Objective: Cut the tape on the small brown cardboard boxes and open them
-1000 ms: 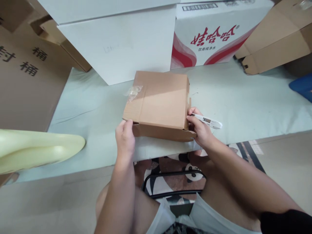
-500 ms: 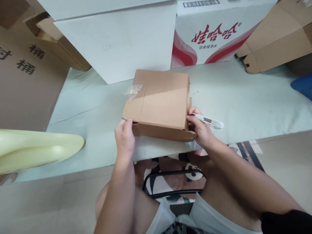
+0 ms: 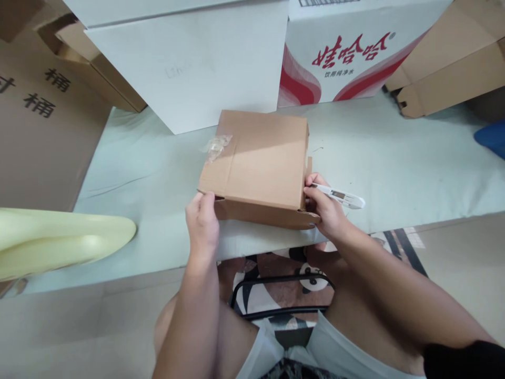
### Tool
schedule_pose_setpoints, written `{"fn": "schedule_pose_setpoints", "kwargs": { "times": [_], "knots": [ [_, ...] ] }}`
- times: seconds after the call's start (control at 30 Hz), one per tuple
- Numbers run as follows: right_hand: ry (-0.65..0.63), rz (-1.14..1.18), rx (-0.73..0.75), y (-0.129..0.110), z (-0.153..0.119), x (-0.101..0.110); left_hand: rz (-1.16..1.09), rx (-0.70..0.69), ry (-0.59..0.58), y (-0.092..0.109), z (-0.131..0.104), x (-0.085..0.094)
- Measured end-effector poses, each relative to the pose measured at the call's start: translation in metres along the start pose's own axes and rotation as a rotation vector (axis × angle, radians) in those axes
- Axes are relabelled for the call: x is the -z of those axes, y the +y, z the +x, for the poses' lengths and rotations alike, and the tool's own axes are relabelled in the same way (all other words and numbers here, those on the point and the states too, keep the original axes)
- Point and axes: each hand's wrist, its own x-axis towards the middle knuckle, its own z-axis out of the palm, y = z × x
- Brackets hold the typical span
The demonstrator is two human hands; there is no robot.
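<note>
A brown cardboard box (image 3: 264, 158) lies on the pale green tablecloth in front of me, with crumpled clear tape (image 3: 216, 146) at its upper left. My left hand (image 3: 202, 221) pinches the box's near left corner, thumb on top. At the near right corner, the fingers of my right hand (image 3: 325, 208) are closed on a white utility knife (image 3: 343, 198) and touch the box's edge. The knife's handle sticks out to the right; I cannot see its blade. A flap hangs along the near side of the box.
White cartons (image 3: 189, 68) and a red-and-white carton (image 3: 335, 58) stand behind the box. Open brown cartons (image 3: 453, 79) are at the right, beside a blue object (image 3: 493, 139). At the left are a yellow-green curved object (image 3: 67, 239) and a large brown carton (image 3: 39, 142).
The view has shifted very slightly. Both hands keep the same hold at the box's near corners, and the knife stays in my right hand.
</note>
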Motion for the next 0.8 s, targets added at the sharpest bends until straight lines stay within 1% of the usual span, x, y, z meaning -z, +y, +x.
{"fn": "schedule_pose_setpoints", "kwargs": {
  "times": [0.3, 0.5, 0.67, 0.8],
  "knots": [
    [-0.009, 0.002, 0.016, 0.0028, 0.0007, 0.0011, -0.005, -0.002, 0.029, -0.0032, 0.0001, -0.0001],
    [-0.016, 0.009, 0.005, 0.0021, -0.0001, 0.0002, -0.019, 0.000, 0.005, -0.0046, 0.0006, 0.0001],
    [-0.013, -0.006, 0.005, 0.0006, 0.0004, -0.0016, -0.016, -0.015, 0.014, -0.0043, 0.0009, 0.0006],
    [-0.015, -0.035, 0.018, 0.0022, 0.0019, 0.0008, 0.000, -0.007, 0.011, -0.0051, 0.0010, 0.0012]
  ]
}}
